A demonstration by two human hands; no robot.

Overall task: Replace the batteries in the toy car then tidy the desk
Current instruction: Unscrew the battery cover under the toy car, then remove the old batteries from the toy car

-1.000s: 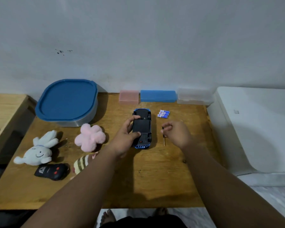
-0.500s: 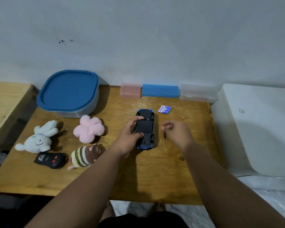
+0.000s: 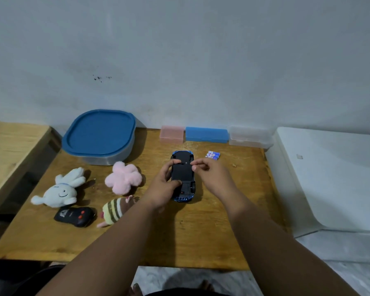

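Toy car (image 3: 183,175): being gripped underside-up at frame centre by fingers of the left hand (image 3: 163,188).
Right hand (image 3: 212,176): fingers being pinched together at car's right edge; contents cannot be told.

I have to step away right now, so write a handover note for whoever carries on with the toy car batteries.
Left hand grips the blue plastic toy car, which lies black underside up on the wooden desk.
Right hand pinches its fingertips together over that underside; what they hold is hidden.
Small blue-and-white battery pack lies on the desk beyond the right hand.
Done: car lies upside down. Left: the battery swap itself, then tidying the desk.
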